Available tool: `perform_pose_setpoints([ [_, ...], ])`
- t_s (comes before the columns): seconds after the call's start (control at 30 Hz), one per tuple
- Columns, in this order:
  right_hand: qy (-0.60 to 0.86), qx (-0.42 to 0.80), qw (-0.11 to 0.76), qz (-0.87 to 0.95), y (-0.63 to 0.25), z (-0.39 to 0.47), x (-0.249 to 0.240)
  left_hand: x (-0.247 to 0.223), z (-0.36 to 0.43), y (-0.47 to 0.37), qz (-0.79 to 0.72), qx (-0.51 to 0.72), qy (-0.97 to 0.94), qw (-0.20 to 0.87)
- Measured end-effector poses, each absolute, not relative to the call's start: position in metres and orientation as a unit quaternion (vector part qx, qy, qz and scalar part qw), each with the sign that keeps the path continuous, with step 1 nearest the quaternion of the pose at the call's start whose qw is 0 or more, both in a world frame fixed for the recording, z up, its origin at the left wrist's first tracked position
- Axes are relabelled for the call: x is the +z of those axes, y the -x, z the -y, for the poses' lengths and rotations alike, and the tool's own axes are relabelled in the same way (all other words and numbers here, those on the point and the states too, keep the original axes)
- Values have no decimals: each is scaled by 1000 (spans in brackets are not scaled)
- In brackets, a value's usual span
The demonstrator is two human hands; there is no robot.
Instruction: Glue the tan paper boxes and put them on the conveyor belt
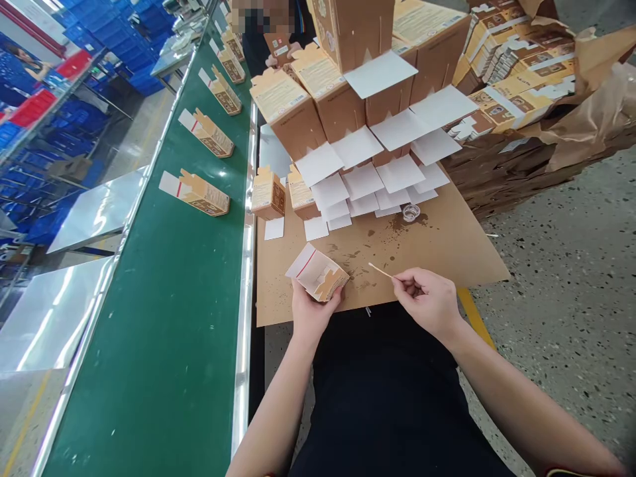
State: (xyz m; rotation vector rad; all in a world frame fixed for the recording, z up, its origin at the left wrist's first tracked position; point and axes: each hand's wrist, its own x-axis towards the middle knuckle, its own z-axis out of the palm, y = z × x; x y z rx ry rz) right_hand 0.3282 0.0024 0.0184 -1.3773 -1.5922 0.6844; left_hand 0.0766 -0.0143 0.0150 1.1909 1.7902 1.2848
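Note:
My left hand [314, 311] is closed around a small cardboard box [332, 281], tilted so its open end and white flap with a red strip face up. In my right hand [430, 298] a cotton swab [380, 269] is pinched between thumb and fingertips, its tip pointing left toward the box but apart from it. Beyond the swab, a small clear round dish [411, 212] sits on the brown cardboard sheet [447, 248], with dark wet spots around it. Stacked brown boxes [342, 109] with white flaps hanging out stand just past both hands.
A green conveyor belt [163, 318] runs along my left, carrying several open boxes [211, 199]. Another person [253, 50] is at the far end, holding a box. Bundled flat cartons [517, 99] lie on brown paper wrapping at the right. Blue crates [114, 40] fill the far left.

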Motion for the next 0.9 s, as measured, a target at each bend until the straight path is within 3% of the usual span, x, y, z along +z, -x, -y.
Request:
perform_pose_setpoints([
  [0.17,569,286,445,630,-329,-3,24,22,13,-54,-694,494,-436,292],
  [0.43,575,276,465,614,-346,-13,25,64,8,123,-765,551,-321,87],
  [0.6,570,276,473,612,-352,-22,21,66,36,154,-870,359,-298,162],
  [0.73,602,228,473,601,-375,-22,25,78,63,143,-918,214,-313,115],
  [0.8,615,211,477,591,-387,-21,30,86,56,135,-893,230,-363,131],
  [0.9,628,192,480,582,-394,-23,40,94,3,120,-812,362,-428,160],
])
